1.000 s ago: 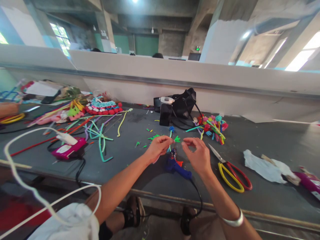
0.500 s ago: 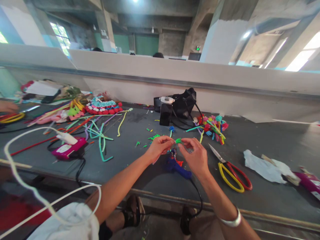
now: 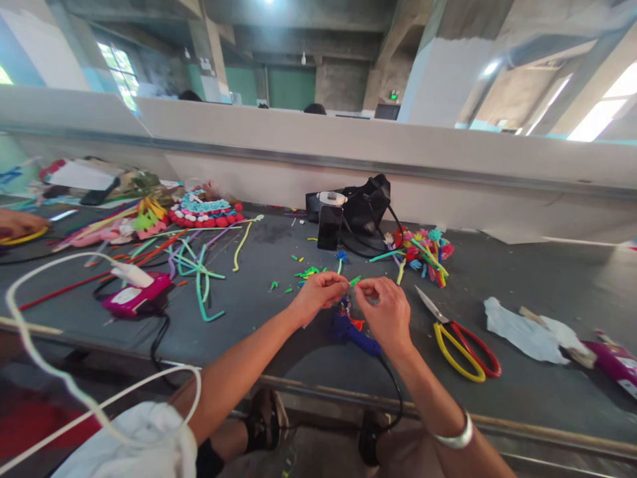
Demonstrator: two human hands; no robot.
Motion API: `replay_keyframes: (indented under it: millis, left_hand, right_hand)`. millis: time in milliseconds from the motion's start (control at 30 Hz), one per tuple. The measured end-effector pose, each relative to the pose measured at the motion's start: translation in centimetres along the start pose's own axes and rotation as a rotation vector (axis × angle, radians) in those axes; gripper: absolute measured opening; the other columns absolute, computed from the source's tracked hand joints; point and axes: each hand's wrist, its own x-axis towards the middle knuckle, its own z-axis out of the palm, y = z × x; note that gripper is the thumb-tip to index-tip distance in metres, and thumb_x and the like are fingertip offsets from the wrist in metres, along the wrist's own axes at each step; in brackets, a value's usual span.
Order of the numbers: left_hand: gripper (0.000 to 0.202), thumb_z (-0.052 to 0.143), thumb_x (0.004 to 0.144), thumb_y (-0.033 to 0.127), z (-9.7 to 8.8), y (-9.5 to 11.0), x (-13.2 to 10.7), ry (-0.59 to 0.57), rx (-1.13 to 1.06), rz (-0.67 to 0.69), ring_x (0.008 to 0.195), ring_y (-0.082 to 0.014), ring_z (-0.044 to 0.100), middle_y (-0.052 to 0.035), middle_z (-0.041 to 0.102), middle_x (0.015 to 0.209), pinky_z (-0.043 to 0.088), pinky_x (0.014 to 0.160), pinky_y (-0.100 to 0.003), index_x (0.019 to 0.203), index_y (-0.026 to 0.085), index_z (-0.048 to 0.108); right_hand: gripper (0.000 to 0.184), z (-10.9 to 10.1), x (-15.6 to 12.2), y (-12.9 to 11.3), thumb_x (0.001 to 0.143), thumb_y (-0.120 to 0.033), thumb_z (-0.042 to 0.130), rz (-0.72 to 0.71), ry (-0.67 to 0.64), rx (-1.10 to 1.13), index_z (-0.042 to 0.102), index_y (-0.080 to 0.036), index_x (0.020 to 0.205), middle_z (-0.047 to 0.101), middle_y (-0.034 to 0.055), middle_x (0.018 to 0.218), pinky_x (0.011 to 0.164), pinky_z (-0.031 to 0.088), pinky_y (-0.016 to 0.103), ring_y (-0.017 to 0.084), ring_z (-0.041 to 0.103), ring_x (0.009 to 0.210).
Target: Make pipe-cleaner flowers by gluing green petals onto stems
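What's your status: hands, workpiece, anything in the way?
Left hand and right hand pinching small green piece. Blue corded tool lying close, possibly in the way. Scissors off right.

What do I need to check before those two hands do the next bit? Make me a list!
1. Green piece at the fingertips of both the left hand and right hand: ok.
2. Scissors lying apart from the right hand: ok.
3. Blue gun-shaped tool well away from the hands: not ok, it lies close by, between the forearms.
4. That tool cool: cannot tell.
5. Green bits tidied up: not ok, they're scattered just beyond the left hand.
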Motion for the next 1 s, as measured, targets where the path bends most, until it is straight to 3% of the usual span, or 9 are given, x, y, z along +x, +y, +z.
replay_keyframes:
  millis: [700, 833, 1000]
  left_hand:
    - [0.032, 0.075, 0.069, 0.042, -0.15, -0.25, 0.24, 0.060, 0.127, 0.065, 0.046, -0.0056, 0.037, 0.0064, 0.049, 0.053, 0.024, 0.045, -0.021, 0.082, 0.014, 0.069]
    - [0.030, 0.072, 0.072, 0.042, -0.21, -0.29, 0.31, 0.083, 0.185, 0.117, 0.049, -0.0067, 0.040, 0.0054, 0.051, 0.054, 0.028, 0.047, -0.021, 0.082, 0.014, 0.069]
    - [0.030, 0.071, 0.075, 0.043, -0.15, -0.55, 0.40, 0.087, 0.245, 0.196, 0.051, -0.0068, 0.040, 0.0049, 0.051, 0.055, 0.028, 0.049, -0.021, 0.081, 0.013, 0.069]
  right_hand:
    - [0.010, 0.18, -0.01, -0.25, 0.084, -0.026, 0.061, 0.068, -0.008, 0.005, 0.064, -0.020, 0.076, 0.062, -0.0005, 0.070, 0.069, 0.040, 0.029, 0.016, 0.057, 0.068]
    - [0.015, 0.06, -0.05, -0.17, 0.081, -0.034, 0.067, 0.095, 0.002, 0.027, 0.066, -0.020, 0.087, 0.064, 0.0005, 0.076, 0.069, 0.042, 0.029, 0.017, 0.059, 0.070]
    - [0.012, -0.03, -0.02, -0.22, 0.084, -0.032, 0.064, 0.084, -0.001, 0.047, 0.066, -0.020, 0.082, 0.063, 0.0002, 0.073, 0.069, 0.042, 0.029, 0.017, 0.058, 0.069]
